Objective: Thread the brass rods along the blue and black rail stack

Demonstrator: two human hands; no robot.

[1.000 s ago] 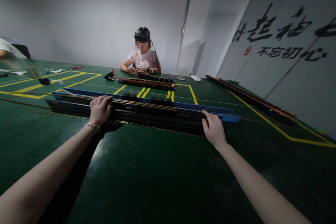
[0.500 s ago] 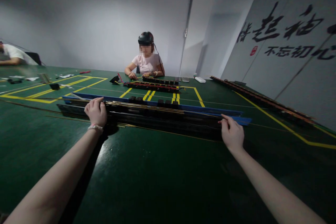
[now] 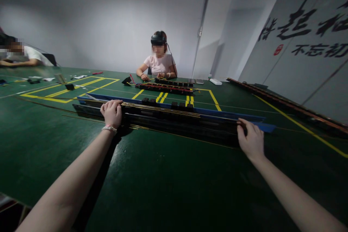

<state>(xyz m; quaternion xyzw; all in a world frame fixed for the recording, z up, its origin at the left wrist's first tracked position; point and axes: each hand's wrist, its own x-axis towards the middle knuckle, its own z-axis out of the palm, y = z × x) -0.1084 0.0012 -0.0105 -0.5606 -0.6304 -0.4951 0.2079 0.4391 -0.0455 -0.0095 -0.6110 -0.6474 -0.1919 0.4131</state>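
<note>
Across the table in front of me lies a long black strip, with thin brass-coloured rods running along it. Behind its far side a long blue strip shows, with small black blocks standing up at the middle. My left hand is closed over the black strip towards its left end, a bracelet on the wrist. Near the other end my right hand has thumb and fingers closed around the strip's top edge. The undersides of the grips are hidden.
Farther back on the green table lie wired black-and-red strips, before a seated person with a headset. Yellow tape marks the surface. A long dark strip runs along the right. Another person sits far left.
My view has turned slightly left, so everything sits farther right in the picture. Both hands keep about the same places on the black strip.
</note>
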